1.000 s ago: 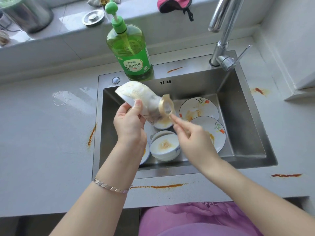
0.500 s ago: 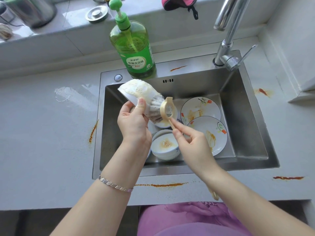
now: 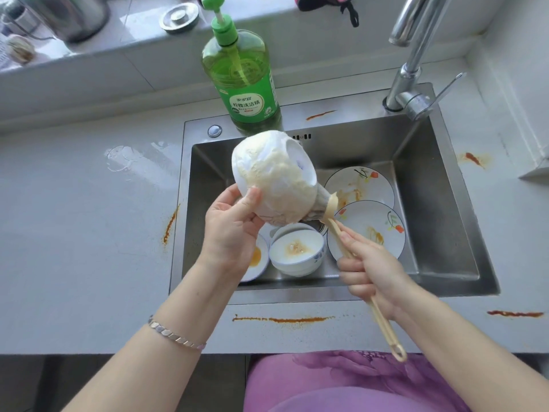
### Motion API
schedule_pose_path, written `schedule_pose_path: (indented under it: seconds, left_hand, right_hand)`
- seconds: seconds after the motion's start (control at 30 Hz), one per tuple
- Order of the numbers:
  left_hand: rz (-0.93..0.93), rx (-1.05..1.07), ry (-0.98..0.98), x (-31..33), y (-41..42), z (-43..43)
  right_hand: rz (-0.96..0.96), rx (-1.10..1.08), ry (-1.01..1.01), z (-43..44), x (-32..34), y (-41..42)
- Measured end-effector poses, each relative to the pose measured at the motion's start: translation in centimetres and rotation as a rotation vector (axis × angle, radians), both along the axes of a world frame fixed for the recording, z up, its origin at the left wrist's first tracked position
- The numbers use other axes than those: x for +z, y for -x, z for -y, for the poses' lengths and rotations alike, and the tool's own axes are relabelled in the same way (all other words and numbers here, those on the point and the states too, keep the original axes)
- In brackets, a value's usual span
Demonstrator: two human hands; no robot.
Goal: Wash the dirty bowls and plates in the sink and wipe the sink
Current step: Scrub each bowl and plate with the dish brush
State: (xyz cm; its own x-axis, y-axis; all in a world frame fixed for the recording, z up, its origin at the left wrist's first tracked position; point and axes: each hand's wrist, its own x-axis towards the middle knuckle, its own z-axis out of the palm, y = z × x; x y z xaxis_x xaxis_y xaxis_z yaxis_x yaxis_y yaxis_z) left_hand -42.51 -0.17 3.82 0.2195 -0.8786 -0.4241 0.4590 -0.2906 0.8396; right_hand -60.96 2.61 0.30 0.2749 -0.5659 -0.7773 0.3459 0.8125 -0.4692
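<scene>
1. Above the sink [image 3: 439, 173], my left grip [image 3: 234, 227] pinches the soft, stained white head of a dish brush [image 3: 276, 179]. My right grip [image 3: 368, 272] is wrapped round its thin beige handle [image 3: 383, 325].
2. On the sink's floor sit a smeared bowl [image 3: 295, 251] and, toward its right wall, a front plate [image 3: 371, 230] overlapping a back plate [image 3: 361, 185].
3. I judge the crockery stiff, breakable and slick once wet (take it by the rim, thumb inside).
4. A soap bottle [image 3: 246, 84] stands on the sink's back edge.
</scene>
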Motion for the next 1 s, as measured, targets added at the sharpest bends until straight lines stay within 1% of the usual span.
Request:
schedule_pose_path:
  seconds: [0.1,0.2,0.3,0.37,0.43,0.47,0.5,0.6,0.63,0.77,0.9,1.0]
  left_hand:
    - [0.086,-0.208,-0.004,-0.4,-2.2,-0.6]
    - [0.161,-0.444,0.022,-0.6,-4.0,-1.0]
    - [0.345,-0.629,0.01,-0.7,-4.9,-1.2]
    - [0.484,-0.708,-0.029,-0.6,-4.9,-1.2]
    - [0.587,-0.783,-0.048,-0.7,-4.8,-1.3]
    - [0.624,-0.805,-0.053,-0.8,-4.8,-1.3]
    - [0.641,-0.81,-0.056,-0.8,-4.8,-1.4]
    - [0.61,-0.784,-0.023,-0.6,-4.9,-1.6]
    - [0.593,-0.771,-0.006,-0.5,-4.9,-1.6]
    - [0.548,-0.693,0.016,-0.4,-4.8,-1.7]
    - [0.535,-0.675,0.034,-0.4,-4.5,-1.7]
    - [0.504,-0.588,0.036,-0.5,-4.4,-1.4]
  right_hand:
    - [0.028,0.041,-0.09,0.8,-0.3,1.7]
    - [-0.02,0.114,-0.057,1.7,0.1,3.0]
    - [-0.201,0.27,0.131,2.6,1.0,3.2]
    - [-0.331,0.402,0.32,2.7,2.4,2.4]
    - [-0.436,0.538,0.539,2.6,3.6,1.5]
    - [-0.485,0.597,0.613,2.6,3.9,1.2]
    - [-0.525,0.622,0.642,2.8,3.8,1.3]
    - [-0.558,0.576,0.493,3.6,2.7,1.9]
    - [-0.557,0.564,0.478,3.6,2.5,2.0]
    - [-0.526,0.589,0.666,2.9,3.6,1.1]
    - [-0.565,0.527,0.584,3.7,2.2,1.6]
    - [-0.523,0.512,0.683,3.2,2.9,1.0]
